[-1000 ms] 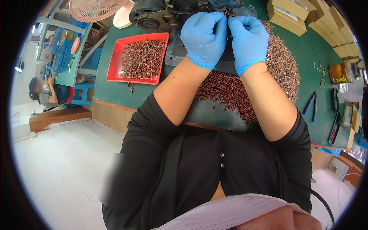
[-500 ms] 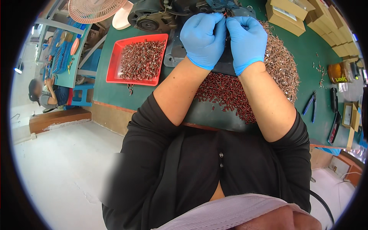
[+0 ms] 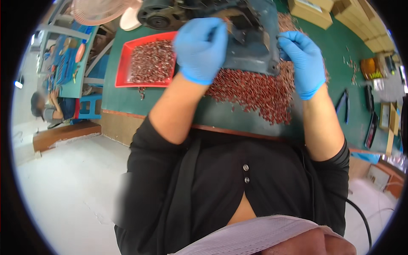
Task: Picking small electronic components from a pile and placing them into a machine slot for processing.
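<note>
My left hand (image 3: 200, 50), in a blue glove, is raised beside the dark blue-grey machine (image 3: 248, 59). Its fingers are pinched, and a tiny reddish bit shows at the tips, too blurred to name. My right hand (image 3: 302, 61), gloved the same way, hovers at the machine's right edge, over the heap of small copper-coloured parts (image 3: 289, 25). Thumb and forefinger press together there; a small dark speck at the tips cannot be made out. In front of the machine lies a heap of small dark red cylindrical parts (image 3: 255, 95).
A red tray (image 3: 120, 68) of similar small parts stands left, below a motor (image 3: 157, 17) and a pink fan (image 3: 100, 9). Blue-handled pliers (image 3: 343, 106), a jar (image 3: 370, 69) and cardboard boxes (image 3: 312, 15) are on the right. A person (image 3: 57, 104) sits far left.
My hands were together at the machine's top and have parted. The left moved left and slightly down; the right moved right and down to the heap. The view has shifted slightly.
</note>
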Demonstrator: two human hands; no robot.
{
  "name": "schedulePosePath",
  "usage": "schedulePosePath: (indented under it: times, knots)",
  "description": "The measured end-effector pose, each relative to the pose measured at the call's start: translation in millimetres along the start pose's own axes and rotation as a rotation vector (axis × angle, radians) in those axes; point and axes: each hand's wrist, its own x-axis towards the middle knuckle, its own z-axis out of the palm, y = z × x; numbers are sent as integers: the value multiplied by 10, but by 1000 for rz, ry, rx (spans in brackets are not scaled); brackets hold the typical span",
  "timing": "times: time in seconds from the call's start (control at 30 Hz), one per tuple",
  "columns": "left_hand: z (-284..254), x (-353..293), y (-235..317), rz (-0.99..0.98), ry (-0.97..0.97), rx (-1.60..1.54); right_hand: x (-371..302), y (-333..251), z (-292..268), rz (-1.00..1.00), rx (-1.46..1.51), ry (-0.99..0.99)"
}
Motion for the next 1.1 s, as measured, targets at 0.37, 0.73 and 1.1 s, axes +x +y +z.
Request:
schedulePosePath:
  times: [0.37,0.73,1.1]
  knots:
    - [-870,-860,-809,-517,-268,350,-654,521,-1236,71,-939,-205]
    - [-358,-1000,371,-271,-481,25,-821,710,-1131,-11,-1053,-108]
    - [-67,-1087,823,-261,-699,-273,-972,626,-892,26,-739,-232]
